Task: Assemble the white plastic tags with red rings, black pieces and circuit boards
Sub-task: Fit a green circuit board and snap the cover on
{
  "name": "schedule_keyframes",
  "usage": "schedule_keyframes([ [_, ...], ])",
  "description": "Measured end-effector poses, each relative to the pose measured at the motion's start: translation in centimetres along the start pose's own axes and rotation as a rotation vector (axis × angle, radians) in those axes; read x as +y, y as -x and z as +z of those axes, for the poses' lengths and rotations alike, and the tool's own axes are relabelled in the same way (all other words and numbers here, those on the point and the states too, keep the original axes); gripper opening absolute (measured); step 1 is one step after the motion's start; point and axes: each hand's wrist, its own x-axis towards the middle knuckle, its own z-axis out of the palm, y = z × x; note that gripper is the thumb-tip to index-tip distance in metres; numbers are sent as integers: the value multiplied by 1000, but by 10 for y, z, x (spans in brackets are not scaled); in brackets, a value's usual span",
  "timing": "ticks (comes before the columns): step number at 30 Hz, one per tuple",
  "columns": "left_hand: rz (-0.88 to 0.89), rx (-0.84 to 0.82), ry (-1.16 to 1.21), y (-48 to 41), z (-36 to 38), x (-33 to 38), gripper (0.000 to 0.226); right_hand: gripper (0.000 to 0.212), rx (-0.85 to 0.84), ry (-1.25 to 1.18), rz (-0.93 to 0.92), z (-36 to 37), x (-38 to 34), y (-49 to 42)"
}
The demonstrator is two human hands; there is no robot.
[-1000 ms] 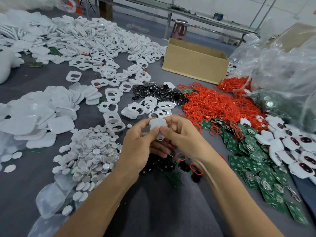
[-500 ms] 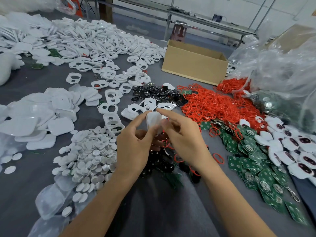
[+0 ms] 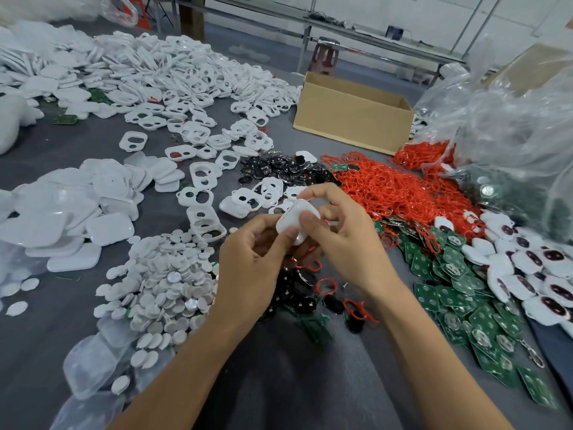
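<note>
Mid-table, above grey table top (image 3: 279, 383): white tag (image 3: 297, 221) held btwn both hands, clear of surface. Long axis approx. near-to-far, tilted. L hand (image 3: 248, 271) pinches left edge, thumb up. R hand (image 3: 347, 243) pinches right side, thumb flat on face. Both equally near. Red rings (image 3: 397, 193) to right; circuit boards (image 3: 465, 293) near-right.

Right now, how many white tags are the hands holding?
1. The white tag is pinched between the left hand and the right hand, above the black pieces. The palms could hide another.
</note>
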Motion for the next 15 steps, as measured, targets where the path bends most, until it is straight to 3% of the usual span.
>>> schedule_keyframes([
  [8, 215, 94, -278, 5, -3, -1, 26, 11, -70, 167, -161, -3, -2, 1],
  [12, 315, 103, -366, 6, -5, -1, 26, 13, -163, 88, -146, -6, -4, 3],
  [15, 372, 124, -415, 7, -4, 1, 26, 14, -140, 15, -138, -5, -3, 3],
])
